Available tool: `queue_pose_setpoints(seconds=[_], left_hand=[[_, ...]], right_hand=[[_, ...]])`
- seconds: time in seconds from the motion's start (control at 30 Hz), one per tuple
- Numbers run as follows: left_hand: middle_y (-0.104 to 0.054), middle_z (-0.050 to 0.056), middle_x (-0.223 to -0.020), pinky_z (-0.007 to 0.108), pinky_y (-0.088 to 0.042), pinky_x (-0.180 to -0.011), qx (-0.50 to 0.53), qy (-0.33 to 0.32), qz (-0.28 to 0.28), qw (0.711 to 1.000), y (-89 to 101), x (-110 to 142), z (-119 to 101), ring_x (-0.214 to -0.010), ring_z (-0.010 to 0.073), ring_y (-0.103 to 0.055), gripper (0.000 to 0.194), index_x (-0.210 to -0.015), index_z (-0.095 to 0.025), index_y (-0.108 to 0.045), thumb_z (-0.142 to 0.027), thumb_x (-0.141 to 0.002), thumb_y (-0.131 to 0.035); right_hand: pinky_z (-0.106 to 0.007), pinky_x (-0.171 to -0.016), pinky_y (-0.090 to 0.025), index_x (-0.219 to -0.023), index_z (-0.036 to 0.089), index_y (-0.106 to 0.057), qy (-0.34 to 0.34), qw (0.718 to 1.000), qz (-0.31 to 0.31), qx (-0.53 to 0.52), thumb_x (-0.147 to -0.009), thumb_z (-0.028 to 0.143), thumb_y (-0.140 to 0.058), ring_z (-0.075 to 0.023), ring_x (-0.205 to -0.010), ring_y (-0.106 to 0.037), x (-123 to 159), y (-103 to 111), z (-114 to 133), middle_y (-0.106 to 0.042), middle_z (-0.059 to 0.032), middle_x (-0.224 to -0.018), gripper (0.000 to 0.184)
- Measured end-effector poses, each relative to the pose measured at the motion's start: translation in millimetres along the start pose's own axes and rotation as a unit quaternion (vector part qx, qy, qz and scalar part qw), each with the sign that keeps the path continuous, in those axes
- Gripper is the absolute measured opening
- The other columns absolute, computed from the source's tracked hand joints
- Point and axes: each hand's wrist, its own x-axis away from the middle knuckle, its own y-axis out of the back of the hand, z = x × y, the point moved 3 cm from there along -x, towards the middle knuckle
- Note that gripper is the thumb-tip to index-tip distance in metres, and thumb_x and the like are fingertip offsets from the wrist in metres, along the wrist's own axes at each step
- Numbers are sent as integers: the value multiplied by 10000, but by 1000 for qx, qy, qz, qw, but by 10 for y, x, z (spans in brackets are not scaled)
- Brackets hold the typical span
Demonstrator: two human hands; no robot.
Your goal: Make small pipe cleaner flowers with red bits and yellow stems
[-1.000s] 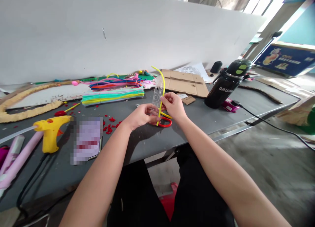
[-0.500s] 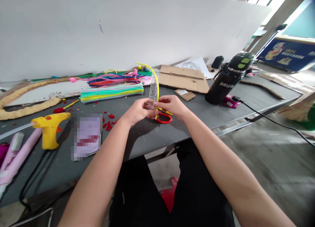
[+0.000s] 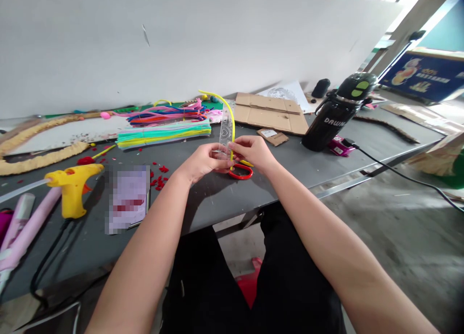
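My left hand [image 3: 206, 162] is closed around the lower part of a clear plastic ruler [image 3: 225, 131], which stands nearly upright above the table. Along the ruler's right side runs a yellow pipe cleaner [image 3: 232, 123], its top end curving over to the left. My right hand [image 3: 251, 152] pinches this pipe cleaner between thumb and fingers, close to the left fingertips. Just beneath both hands lie scissors with a red handle loop [image 3: 241, 176]; their blades are hidden. Another yellow piece [image 3: 247, 163] shows by the right fingers.
Bundled pipe cleaners [image 3: 165, 135] lie behind my left hand. Red scraps [image 3: 159, 177], a phone [image 3: 128, 198] and a yellow glue gun [image 3: 74, 186] are to the left. Flat cardboard [image 3: 270, 114] lies behind, with a black bottle [image 3: 337, 114] at the right. A white board [image 3: 108, 49] walls the back.
My right hand has slid down the pipe cleaner, nearer to my left hand. The pipe cleaner's top now bends further left. The view has shifted slightly.
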Motion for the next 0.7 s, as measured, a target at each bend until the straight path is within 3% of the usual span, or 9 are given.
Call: queue_pose_setpoints(seconds=[0.23,0.37,0.53,0.7], left_hand=[[-707,49,-853,326,-606,-717,-7,11,-9,1000,17,-9,23,-788,173,-689,565,-938,-142,-641,-242,-488,-968],[-710,69,-898,337,-610,-711,-10,2,-8,1000,5,1,9,-788,177,-690,541,-972,-138,-663,-269,-535,-953],[-693,43,-850,344,-615,-727,14,-29,-37,999,22,-3,-25,-761,172,-696,534,-967,-139,-670,-254,-529,-953],[-690,22,-820,345,-615,-767,36,-46,-97,994,87,-14,-60,-738,159,-703,518,-939,-145,-648,-242,-528,-948]], right_hand=[[-255,-604,-553,-747,152,-680,-5,1000,-7,-16,-774,320,-796,-99,-551,-600,-1,-23,1,-665,1,-637,206],[-248,-609,-546,-768,156,-675,-3,1000,-2,-17,-734,365,-830,-91,-566,-593,-3,-13,12,-675,0,-674,262],[-243,-584,-541,-813,172,-675,-41,995,87,41,-661,404,-879,-117,-635,-631,38,36,1,-706,-20,-740,345],[-254,-642,-584,-835,169,-675,-66,985,150,56,-702,330,-856,-115,-639,-655,81,46,-51,-706,-11,-719,277]])
